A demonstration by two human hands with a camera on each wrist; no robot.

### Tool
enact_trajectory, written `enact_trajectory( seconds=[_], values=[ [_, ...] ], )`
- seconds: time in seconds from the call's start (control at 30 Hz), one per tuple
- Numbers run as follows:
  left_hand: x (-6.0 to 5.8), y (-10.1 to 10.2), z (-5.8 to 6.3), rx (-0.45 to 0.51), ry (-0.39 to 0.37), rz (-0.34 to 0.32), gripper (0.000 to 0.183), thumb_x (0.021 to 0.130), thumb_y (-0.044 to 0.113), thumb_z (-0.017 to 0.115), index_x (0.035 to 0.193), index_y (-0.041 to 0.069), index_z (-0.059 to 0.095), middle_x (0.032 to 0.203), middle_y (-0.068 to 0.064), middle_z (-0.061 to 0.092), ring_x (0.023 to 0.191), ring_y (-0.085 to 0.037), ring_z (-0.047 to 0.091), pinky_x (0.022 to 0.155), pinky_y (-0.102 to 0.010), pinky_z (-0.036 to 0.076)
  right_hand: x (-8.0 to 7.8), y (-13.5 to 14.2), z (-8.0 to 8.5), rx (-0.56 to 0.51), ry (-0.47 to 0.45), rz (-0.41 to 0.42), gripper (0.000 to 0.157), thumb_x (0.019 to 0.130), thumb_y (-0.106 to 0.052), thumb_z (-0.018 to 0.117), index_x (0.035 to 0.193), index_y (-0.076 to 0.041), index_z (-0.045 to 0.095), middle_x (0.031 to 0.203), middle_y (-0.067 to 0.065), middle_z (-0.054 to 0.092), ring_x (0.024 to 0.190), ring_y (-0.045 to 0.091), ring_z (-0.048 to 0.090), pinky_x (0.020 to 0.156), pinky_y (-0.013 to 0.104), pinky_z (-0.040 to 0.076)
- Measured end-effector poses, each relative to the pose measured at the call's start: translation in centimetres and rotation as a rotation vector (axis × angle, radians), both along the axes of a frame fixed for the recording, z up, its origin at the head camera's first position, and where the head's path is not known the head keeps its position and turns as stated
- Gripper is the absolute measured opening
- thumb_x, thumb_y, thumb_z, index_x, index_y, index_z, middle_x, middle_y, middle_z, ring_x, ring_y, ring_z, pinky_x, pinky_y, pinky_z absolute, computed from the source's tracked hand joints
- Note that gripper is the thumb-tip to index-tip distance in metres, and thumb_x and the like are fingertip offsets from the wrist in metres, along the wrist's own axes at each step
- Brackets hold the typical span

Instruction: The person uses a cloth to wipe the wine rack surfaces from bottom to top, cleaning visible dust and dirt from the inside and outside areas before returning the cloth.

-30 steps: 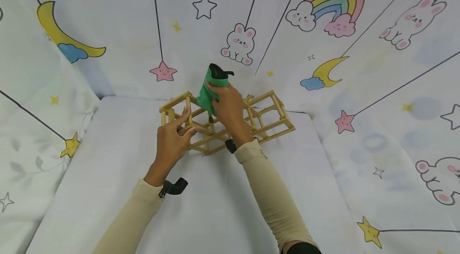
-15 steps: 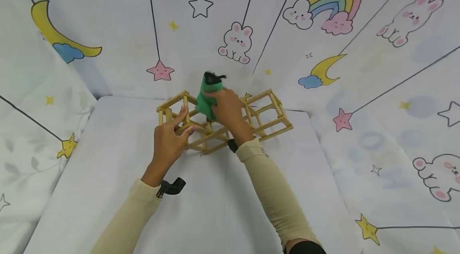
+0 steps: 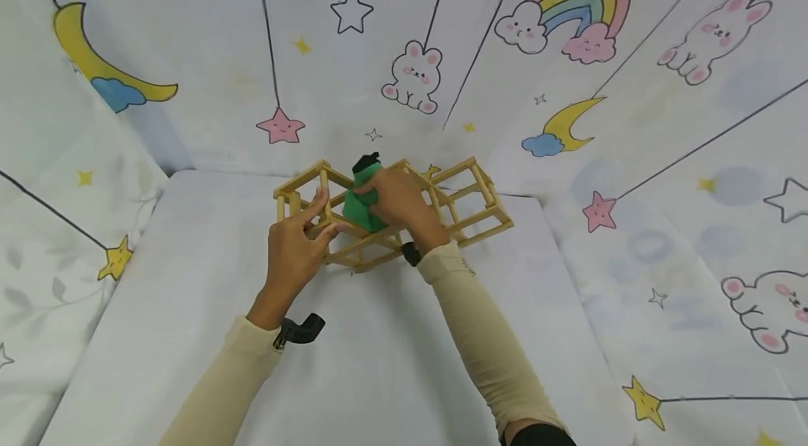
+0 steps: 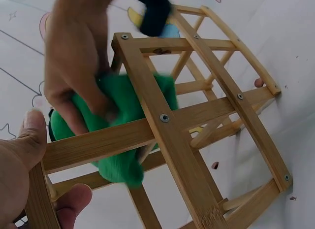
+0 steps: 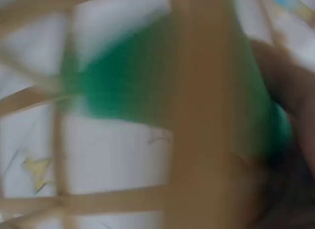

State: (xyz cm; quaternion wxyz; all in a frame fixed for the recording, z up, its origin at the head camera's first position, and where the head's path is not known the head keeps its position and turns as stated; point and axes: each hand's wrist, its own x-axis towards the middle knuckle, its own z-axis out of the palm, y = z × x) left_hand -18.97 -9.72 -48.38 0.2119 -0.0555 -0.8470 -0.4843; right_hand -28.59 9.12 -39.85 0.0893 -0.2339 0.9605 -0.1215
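Note:
A wooden slat rack (image 3: 486,233) with open square compartments stands near the far edge of the white surface. My left hand (image 3: 293,253) grips its left part; in the left wrist view, thumb (image 4: 30,140) and a fingertip (image 4: 74,199) lie on either side of a slat. In my right hand (image 3: 400,202) is a green cloth item (image 3: 358,211) with a black part (image 3: 366,163) at its top. It sits down inside a middle compartment, its lower end showing behind the slats in the left wrist view. The right wrist view is blurred, with green cloth (image 5: 118,81) behind slats.
A white covered surface (image 3: 353,362) lies under the rack. Printed cloth walls with stars, moons and rabbits rise behind it and at both sides. A black wrist device (image 3: 303,329) sticks out from the left wrist.
My right hand has moved down with the green cloth item, from above the rack to within the middle compartment. The left hand keeps its grip on the rack.

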Motion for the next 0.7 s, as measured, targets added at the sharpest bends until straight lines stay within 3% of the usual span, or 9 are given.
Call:
enact_trajectory(
  seconds=[0.1, 0.17, 0.23, 0.3, 0.43, 0.5, 0.57, 0.63, 0.7],
  values=[
    [0.0, 0.0, 0.0, -0.001, -0.003, -0.013, 0.07, 0.088, 0.03, 0.088, 0.151, 0.017, 0.059, 0.147, -0.004, 0.064, 0.046, -0.005, 0.029, 0.043, -0.027, 0.029, 0.0, 0.7, 1.3, -0.063, -0.048, -0.029, 0.048, 0.089, 0.001, 0.079, 0.127, -0.027, 0.079, 0.143, 0.008, 0.07, 0.116, 0.022, 0.067, 0.094, 0.037, 0.06],
    [0.0, -0.1, 0.0, -0.005, -0.001, -0.012, 0.07, 0.088, 0.031, 0.088, 0.151, 0.017, 0.059, 0.147, -0.004, 0.063, 0.047, -0.006, 0.028, 0.043, -0.027, 0.029, 0.0, 0.8, 1.6, -0.146, 0.016, -0.064, 0.047, 0.09, 0.001, 0.079, 0.128, -0.027, 0.079, 0.142, 0.01, 0.07, 0.116, 0.024, 0.068, 0.093, 0.038, 0.06],
    [0.0, -0.2, 0.0, -0.003, -0.003, -0.002, 0.07, 0.088, 0.031, 0.088, 0.15, 0.017, 0.059, 0.146, -0.004, 0.064, 0.047, -0.006, 0.029, 0.043, -0.027, 0.029, -0.2, 0.5, 1.0, -0.172, 0.115, -0.058, 0.047, 0.093, 0.0, 0.076, 0.131, -0.027, 0.077, 0.139, 0.011, 0.072, 0.115, 0.027, 0.071, 0.093, 0.04, 0.061],
    [0.1, -0.4, 0.0, 0.002, -0.005, 0.009, 0.069, 0.088, 0.029, 0.088, 0.15, 0.017, 0.06, 0.144, -0.005, 0.066, 0.048, -0.006, 0.034, 0.044, -0.026, 0.032, -0.3, 0.0, -0.1, -0.128, 0.164, -0.027, 0.047, 0.094, 0.0, 0.074, 0.133, -0.027, 0.076, 0.138, 0.008, 0.074, 0.117, 0.027, 0.073, 0.096, 0.04, 0.059],
    [0.3, -0.5, 0.0, 0.008, -0.018, 0.011, 0.068, 0.089, 0.026, 0.088, 0.15, 0.017, 0.06, 0.14, -0.007, 0.07, 0.049, -0.008, 0.04, 0.044, -0.026, 0.034, 0.0, -0.1, -0.7, -0.009, 0.071, 0.046, 0.05, 0.089, 0.006, 0.074, 0.127, -0.027, 0.079, 0.136, 0.004, 0.075, 0.107, 0.022, 0.072, 0.087, 0.035, 0.058],
    [0.3, -0.5, 0.0, 0.009, -0.016, 0.01, 0.069, 0.088, 0.027, 0.089, 0.15, 0.017, 0.06, 0.141, -0.006, 0.069, 0.048, -0.009, 0.04, 0.044, -0.027, 0.034, 0.3, 0.0, 0.0, -0.037, 0.07, 0.019, 0.05, 0.09, 0.005, 0.073, 0.128, -0.028, 0.079, 0.138, 0.007, 0.073, 0.106, 0.023, 0.071, 0.083, 0.034, 0.058],
    [0.3, -0.6, 0.0, 0.004, -0.009, 0.01, 0.07, 0.088, 0.028, 0.088, 0.15, 0.017, 0.059, 0.145, -0.005, 0.066, 0.049, -0.009, 0.04, 0.044, -0.027, 0.033, 0.6, -0.1, 0.4, -0.108, 0.143, -0.033, 0.047, 0.093, 0.001, 0.074, 0.13, -0.028, 0.077, 0.139, 0.01, 0.072, 0.111, 0.025, 0.072, 0.087, 0.036, 0.06],
    [0.3, -0.6, 0.0, 0.008, -0.001, 0.013, 0.07, 0.088, 0.028, 0.089, 0.15, 0.017, 0.06, 0.137, -0.007, 0.072, 0.049, -0.009, 0.04, 0.044, -0.027, 0.034, 0.7, -0.5, -0.1, -0.155, 0.206, -0.052, 0.044, 0.097, -0.003, 0.074, 0.134, -0.028, 0.076, 0.138, 0.012, 0.073, 0.117, 0.029, 0.073, 0.093, 0.04, 0.061],
    [0.3, -0.7, 0.0, 0.013, 0.001, 0.015, 0.069, 0.087, 0.028, 0.089, 0.149, 0.016, 0.061, 0.133, -0.009, 0.074, 0.048, -0.009, 0.039, 0.043, -0.027, 0.033, 0.9, -0.8, -0.9, -0.125, 0.194, -0.031, 0.042, 0.099, -0.008, 0.075, 0.135, -0.028, 0.075, 0.139, 0.009, 0.073, 0.12, 0.028, 0.072, 0.096, 0.04, 0.061]
  ],
)
